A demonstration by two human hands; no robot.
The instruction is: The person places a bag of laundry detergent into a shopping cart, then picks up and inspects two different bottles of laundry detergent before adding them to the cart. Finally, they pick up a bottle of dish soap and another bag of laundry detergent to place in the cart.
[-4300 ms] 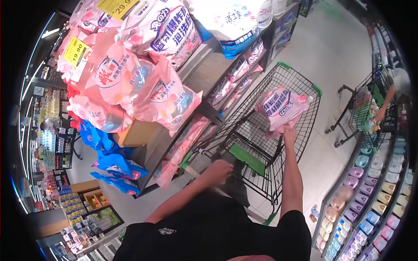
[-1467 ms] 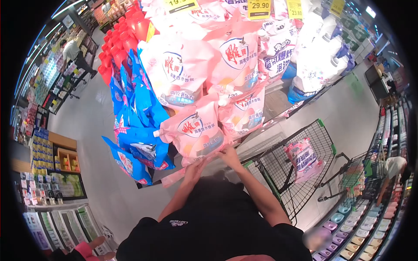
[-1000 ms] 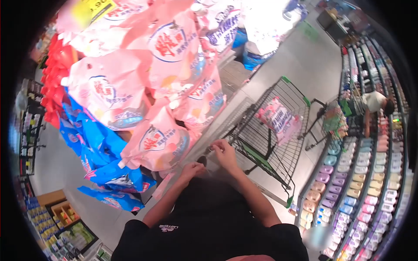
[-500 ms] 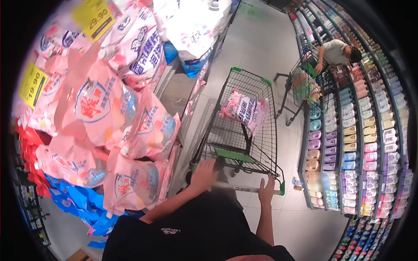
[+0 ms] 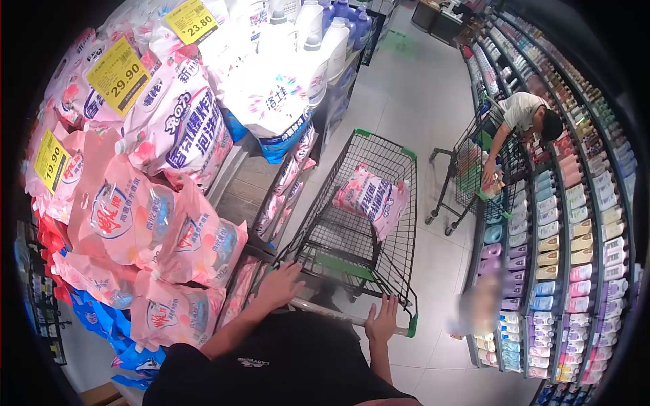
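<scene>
Both palms rest on the handle bar point(image 5: 328, 312) of a black wire shopping cart point(image 5: 399, 267) with green trim. My left hand point(image 5: 277, 287) lies at the bar's left end, fingers stretched forward beside the shelf edge. Toward the right end, my right hand point(image 5: 381, 319) lies across the bar with its fingers extended. Inside the basket is one pink-and-white bag point(image 5: 372, 199) with purple lettering.
At left, pink detergent bags point(image 5: 172, 311) are stacked beneath yellow price tags point(image 5: 118, 76), with white bottles point(image 5: 334, 49) farther along. Another person point(image 5: 528, 116) bends over a second cart point(image 5: 467, 166) beside the right-hand shelves of bottles point(image 5: 545, 257).
My view has shifted, bringing more of the left display and far aisle into sight. My left hand's fingers, curled before, are now extended. The other person's arm reaches lower into their cart.
</scene>
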